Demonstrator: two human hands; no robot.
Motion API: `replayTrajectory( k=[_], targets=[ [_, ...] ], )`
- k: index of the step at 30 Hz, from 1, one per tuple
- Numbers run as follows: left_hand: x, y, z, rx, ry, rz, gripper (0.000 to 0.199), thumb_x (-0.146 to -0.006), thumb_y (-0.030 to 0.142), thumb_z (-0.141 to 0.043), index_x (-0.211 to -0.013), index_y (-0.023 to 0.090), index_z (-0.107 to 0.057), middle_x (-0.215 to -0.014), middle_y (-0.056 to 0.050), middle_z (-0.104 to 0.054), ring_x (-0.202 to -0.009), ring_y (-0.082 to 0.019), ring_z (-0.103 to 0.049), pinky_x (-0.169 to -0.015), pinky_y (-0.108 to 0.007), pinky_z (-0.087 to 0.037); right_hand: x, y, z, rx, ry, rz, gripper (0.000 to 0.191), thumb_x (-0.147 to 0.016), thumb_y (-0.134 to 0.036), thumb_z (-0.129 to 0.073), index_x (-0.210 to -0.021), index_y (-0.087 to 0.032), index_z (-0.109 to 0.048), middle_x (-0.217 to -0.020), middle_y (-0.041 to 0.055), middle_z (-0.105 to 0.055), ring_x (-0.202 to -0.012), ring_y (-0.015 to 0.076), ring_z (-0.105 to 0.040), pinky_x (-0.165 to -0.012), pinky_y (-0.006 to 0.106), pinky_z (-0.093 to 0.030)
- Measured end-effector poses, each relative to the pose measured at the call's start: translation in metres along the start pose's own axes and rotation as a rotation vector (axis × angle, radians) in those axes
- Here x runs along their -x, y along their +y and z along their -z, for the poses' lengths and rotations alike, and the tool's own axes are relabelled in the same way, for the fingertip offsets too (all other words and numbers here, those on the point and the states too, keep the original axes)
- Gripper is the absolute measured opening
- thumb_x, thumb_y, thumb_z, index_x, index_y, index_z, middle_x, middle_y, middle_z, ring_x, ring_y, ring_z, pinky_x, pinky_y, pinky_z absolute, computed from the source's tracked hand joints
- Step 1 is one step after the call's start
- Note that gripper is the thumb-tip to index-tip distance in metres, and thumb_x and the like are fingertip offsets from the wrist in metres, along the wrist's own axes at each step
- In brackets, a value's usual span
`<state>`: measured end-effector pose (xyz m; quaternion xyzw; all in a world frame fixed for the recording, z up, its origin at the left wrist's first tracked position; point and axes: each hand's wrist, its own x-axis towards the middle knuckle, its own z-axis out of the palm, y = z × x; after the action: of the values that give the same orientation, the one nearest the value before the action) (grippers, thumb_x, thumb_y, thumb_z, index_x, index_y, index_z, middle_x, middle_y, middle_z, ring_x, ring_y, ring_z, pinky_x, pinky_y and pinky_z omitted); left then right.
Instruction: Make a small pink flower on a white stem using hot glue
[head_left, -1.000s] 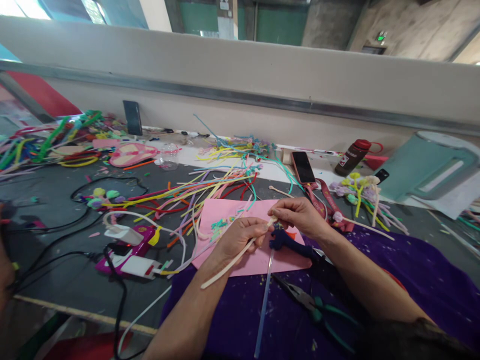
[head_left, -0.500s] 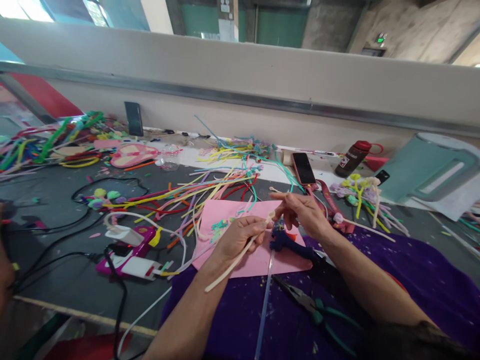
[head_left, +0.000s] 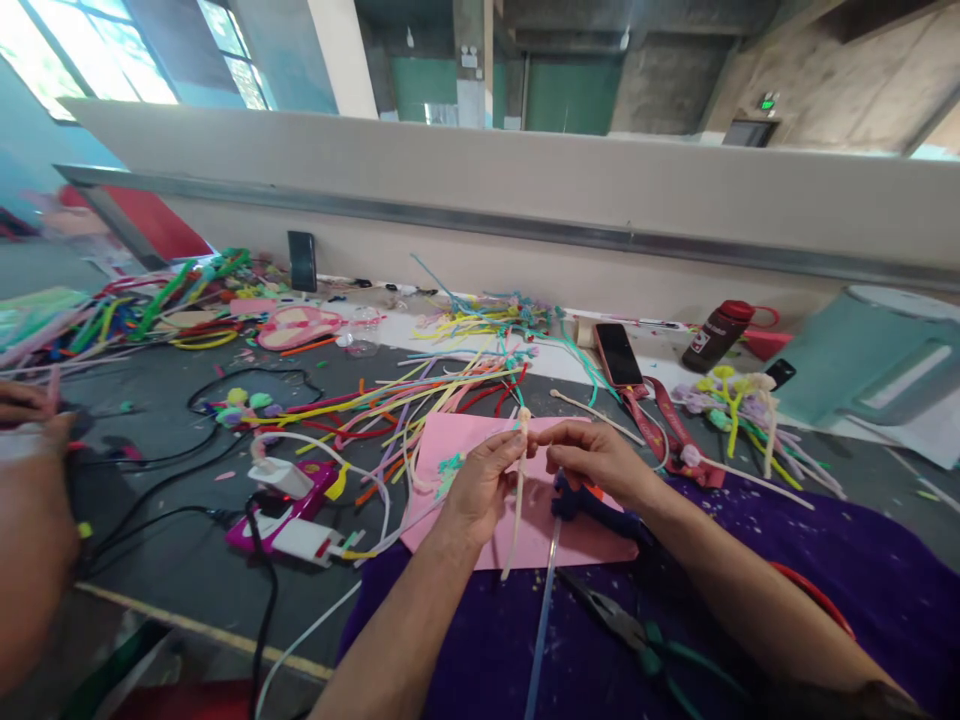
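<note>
A cream pipe cleaner [head_left: 517, 520] with a small rounded knob at its top stands nearly upright over a pink sheet [head_left: 450, 430]. My left hand [head_left: 484, 480] pinches it just below the knob. From the other side, the bent fingers of my right hand [head_left: 592, 455] meet the stem close to the left fingertips; their exact contact is partly hidden. Below my right hand lies a dark blue glue gun [head_left: 600, 515], with a clear glue stick [head_left: 544, 620] running toward me. Green-handled pliers [head_left: 630, 630] rest on the purple cloth [head_left: 457, 640].
Colourful pipe cleaners [head_left: 420, 385] spread behind the sheet. A magenta power strip [head_left: 285, 520] with cables sits left. At the back are a phone [head_left: 619, 355], a red-lidded bottle [head_left: 716, 335] and a teal container [head_left: 862, 350]. Another person's hand [head_left: 37, 430] shows at far left.
The pipe cleaner has swung from slanting to nearly upright. My right hand's extended index finger has curled in toward the stem. The view has shifted, and another person's hand now shows at left.
</note>
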<state>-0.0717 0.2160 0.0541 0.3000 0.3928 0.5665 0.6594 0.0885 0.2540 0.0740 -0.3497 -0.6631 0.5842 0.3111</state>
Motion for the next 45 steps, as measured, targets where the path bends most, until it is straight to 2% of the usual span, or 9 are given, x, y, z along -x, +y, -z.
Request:
replayTrajectory(
  k=[7,11,14,18,24,28,34,40,45],
  targets=[
    [-0.001,-0.010,0.000,-0.086,0.000,-0.094,0.021,-0.071,0.033,-0.067,-0.086,0.018,-0.070,-0.078,-0.002,-0.061,-0.066,-0.011,-0.053,-0.059,-0.022,-0.040,-0.002,0.010,-0.013,-0.081,0.085,0.041,0.026,-0.075,-0.033,-0.063,-0.094,-0.015,-0.058,-0.072,-0.0026,-0.057,-0.041,0.0035,-0.046,-0.038,0.017,-0.034],
    [0.004,-0.012,-0.006,-0.119,-0.007,-0.202,0.016,-0.071,0.031,-0.066,-0.079,0.018,-0.070,-0.079,-0.001,-0.059,-0.066,-0.010,-0.051,-0.059,-0.022,-0.038,0.007,0.007,-0.020,-0.110,-0.005,-0.048,0.028,-0.074,-0.035,-0.065,-0.092,-0.015,-0.059,-0.067,-0.0022,-0.057,-0.043,0.0043,-0.045,-0.038,0.017,-0.029],
    [0.008,-0.012,-0.010,-0.130,-0.091,-0.203,0.016,-0.072,0.031,-0.065,-0.074,0.016,-0.069,-0.079,-0.002,-0.058,-0.063,-0.010,-0.050,-0.055,-0.022,-0.036,0.011,0.007,-0.016,-0.116,-0.055,-0.109,0.025,-0.076,-0.038,-0.063,-0.081,-0.013,-0.062,-0.058,-0.0026,-0.054,-0.042,0.0045,-0.043,-0.039,0.018,-0.027],
    [0.010,-0.014,-0.012,-0.072,-0.066,-0.244,0.017,-0.070,0.028,-0.067,-0.081,0.016,-0.069,-0.080,-0.003,-0.060,-0.071,-0.012,-0.052,-0.065,-0.024,-0.039,0.011,0.014,-0.005,-0.019,-0.031,-0.071,0.021,-0.074,-0.035,-0.066,-0.070,-0.015,-0.063,-0.059,-0.0008,-0.056,-0.045,0.0073,-0.046,-0.043,0.021,-0.032],
    [0.009,-0.013,-0.012,-0.023,-0.087,-0.184,0.018,-0.066,0.031,-0.069,-0.063,0.014,-0.064,-0.057,0.002,-0.053,-0.055,-0.009,-0.046,-0.055,-0.023,-0.037,0.013,0.016,-0.011,0.190,0.041,0.008,0.022,-0.076,-0.037,-0.063,-0.072,-0.016,-0.062,-0.056,-0.0011,-0.056,-0.047,0.0096,-0.047,-0.046,0.023,-0.036],
    [0.006,0.008,0.003,-0.033,-0.004,-0.183,0.021,-0.071,0.036,-0.065,-0.072,0.015,-0.065,-0.072,-0.002,-0.062,-0.061,-0.008,-0.053,-0.054,-0.019,-0.039,0.015,0.008,-0.017,0.274,-0.058,-0.044,0.026,-0.079,-0.040,-0.059,-0.068,-0.016,-0.059,-0.049,-0.0026,-0.052,-0.043,0.0091,-0.045,-0.043,0.022,-0.033],
    [0.001,0.047,0.041,0.124,0.141,-0.359,0.018,-0.069,0.031,-0.067,-0.071,0.015,-0.059,-0.054,0.005,-0.052,-0.044,-0.004,-0.046,-0.037,-0.014,-0.028,0.013,0.004,-0.002,0.400,-0.081,0.008,0.024,-0.079,-0.038,-0.058,-0.075,-0.015,-0.063,-0.065,0.0014,-0.061,-0.050,0.0103,-0.051,-0.048,0.023,-0.038],
    [0.004,0.054,0.049,0.084,0.152,-0.356,0.015,-0.069,0.028,-0.066,-0.071,0.014,-0.061,-0.053,0.005,-0.052,-0.042,-0.003,-0.045,-0.038,-0.014,-0.031,0.010,0.010,-0.001,0.677,-0.049,0.110,0.019,-0.083,-0.032,-0.054,-0.077,-0.017,-0.065,-0.063,0.0016,-0.063,-0.053,0.0129,-0.055,-0.050,0.024,-0.040],
    [0.005,0.053,0.050,0.007,0.084,-0.325,0.015,-0.069,0.028,-0.066,-0.071,0.014,-0.063,-0.053,0.004,-0.052,-0.041,-0.003,-0.045,-0.039,-0.015,-0.030,0.003,0.011,-0.009,1.002,-0.092,0.394,0.022,-0.081,-0.020,-0.056,-0.099,-0.023,-0.067,-0.105,0.0071,-0.066,-0.097,0.0226,-0.059,-0.082,0.037,-0.043]
  ],
)
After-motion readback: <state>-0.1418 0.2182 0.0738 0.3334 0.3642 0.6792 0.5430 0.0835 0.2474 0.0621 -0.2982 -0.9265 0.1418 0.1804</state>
